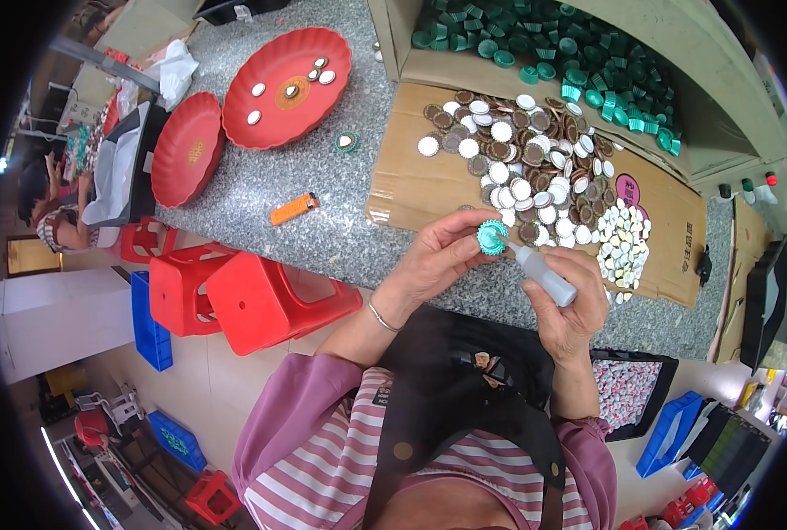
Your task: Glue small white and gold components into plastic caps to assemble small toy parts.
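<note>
Head view: left hand (433,256) pinching a green cap (491,237) at its rim, right hand (570,309) wrapped around a small squeeze bottle (544,276), nozzle touching the cap's inside. Gluing step, seemingly; next, probably a liner disc from the pile (535,168) just beyond, on cardboard (667,230).

Teal ridged cap (492,237); translucent white squeeze bottle (544,275). Bench (305,190) speckled grey. Scalloped trays (286,86) red. Lighter (293,208) orange. Stools (265,300) red. Shirt (323,459) pink-and-white striped.
</note>
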A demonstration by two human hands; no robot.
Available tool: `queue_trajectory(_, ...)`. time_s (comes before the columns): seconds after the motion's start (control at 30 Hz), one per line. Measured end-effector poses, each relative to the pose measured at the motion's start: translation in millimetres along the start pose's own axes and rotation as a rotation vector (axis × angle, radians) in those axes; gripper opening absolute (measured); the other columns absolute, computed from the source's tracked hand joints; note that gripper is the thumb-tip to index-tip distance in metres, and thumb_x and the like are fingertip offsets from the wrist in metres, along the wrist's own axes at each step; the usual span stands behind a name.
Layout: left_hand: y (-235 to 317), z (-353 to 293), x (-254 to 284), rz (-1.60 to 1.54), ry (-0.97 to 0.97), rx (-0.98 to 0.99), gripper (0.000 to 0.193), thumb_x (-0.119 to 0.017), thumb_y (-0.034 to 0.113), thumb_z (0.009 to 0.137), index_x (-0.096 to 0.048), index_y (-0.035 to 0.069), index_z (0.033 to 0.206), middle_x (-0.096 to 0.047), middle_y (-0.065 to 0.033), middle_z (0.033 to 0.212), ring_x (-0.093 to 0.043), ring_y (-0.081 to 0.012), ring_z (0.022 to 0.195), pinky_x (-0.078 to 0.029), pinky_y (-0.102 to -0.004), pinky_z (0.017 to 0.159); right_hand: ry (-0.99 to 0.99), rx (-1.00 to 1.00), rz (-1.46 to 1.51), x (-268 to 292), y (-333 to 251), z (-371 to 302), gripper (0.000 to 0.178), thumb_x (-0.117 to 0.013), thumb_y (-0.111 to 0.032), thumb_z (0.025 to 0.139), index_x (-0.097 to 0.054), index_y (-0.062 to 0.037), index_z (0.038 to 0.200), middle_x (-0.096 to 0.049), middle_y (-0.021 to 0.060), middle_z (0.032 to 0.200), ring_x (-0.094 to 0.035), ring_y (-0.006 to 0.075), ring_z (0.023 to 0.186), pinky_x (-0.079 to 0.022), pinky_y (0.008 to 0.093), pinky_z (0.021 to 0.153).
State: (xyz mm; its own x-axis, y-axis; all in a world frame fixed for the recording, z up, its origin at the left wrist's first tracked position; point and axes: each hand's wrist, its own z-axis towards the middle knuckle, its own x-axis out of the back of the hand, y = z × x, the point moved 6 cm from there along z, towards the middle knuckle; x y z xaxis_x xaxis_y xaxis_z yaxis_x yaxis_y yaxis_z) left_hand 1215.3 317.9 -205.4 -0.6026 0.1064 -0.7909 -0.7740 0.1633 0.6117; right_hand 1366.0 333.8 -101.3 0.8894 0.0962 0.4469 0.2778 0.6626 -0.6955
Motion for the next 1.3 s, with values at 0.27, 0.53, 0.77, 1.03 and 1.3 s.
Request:
queue_trajectory(0.27,0.1,0.4,1.7,-0.017,0.013,-0.026,0.04,-0.058,0.014,0.088,-0.047,0.003,0.124,-0.055,-0.0081,0.116,-0.054,-0.019,0.107,-0.046,-0.0371,0.093,0.011,0.033,-0.023,0.6,-0.1,-1.1,0.038,-0.077,-0.009,0.068,-0.059,-0.0027,0.1,-0.062,0.0153,0.094,-0.062,0.0265,0.081,-0.051,0.0325,0.067)
queue_trajectory(0.53,-0.9,2.6,6.6,0.033,0.05,-0.083,0.038,-0.06,0.01,0.085,-0.049,0.003,0.121,-0.057,-0.007,0.111,-0.055,-0.0175,0.103,-0.044,-0.039,0.093,0.011,0.096,-0.073,-0.2,-4.2,-2.2,0.04,-0.079,-0.008,0.065,-0.06,-0.0026,0.099,-0.062,0.0149,0.093,-0.063,0.027,0.077,-0.051,0.0327,0.064)
queue_trajectory(0.77,7.2,4.2,2.0,0.097,0.034,-0.154,0.039,-0.06,0.005,0.084,-0.05,0.003,0.121,-0.057,-0.005,0.108,-0.054,-0.0137,0.101,-0.043,-0.0305,0.088,-0.016,0.102,-0.098,-2.4,-6.0,-3.0,0.042,-0.079,-0.007,0.062,-0.06,-0.0029,0.099,-0.061,0.0137,0.092,-0.063,0.0278,0.078,-0.052,0.0331,0.063)
queue_trajectory(1.03,5.5,3.1,7.3,0.07,0.076,-0.157,0.041,-0.06,0.004,0.084,-0.049,0.003,0.123,-0.057,-0.0052,0.11,-0.053,-0.0136,0.103,-0.042,-0.0291,0.089,-0.052,0.072,-0.099,-5.2,-5.9,-4.2,0.041,-0.079,-0.006,0.063,-0.059,-0.0035,0.099,-0.062,0.0134,0.092,-0.063,0.0273,0.077,-0.052,0.0332,0.062)
queue_trajectory(1.3,-1.6,2.2,6.3,-0.037,0.083,-0.051,0.042,-0.056,0.013,0.088,-0.044,0.002,0.127,-0.054,-0.0121,0.12,-0.054,-0.0191,0.108,-0.044,-0.0332,0.095,0.016,0.031,-0.039,0.2,-2.5,-5.7,0.039,-0.078,-0.008,0.066,-0.058,-0.0024,0.1,-0.062,0.0161,0.092,-0.062,0.0269,0.078,-0.051,0.0324,0.064)
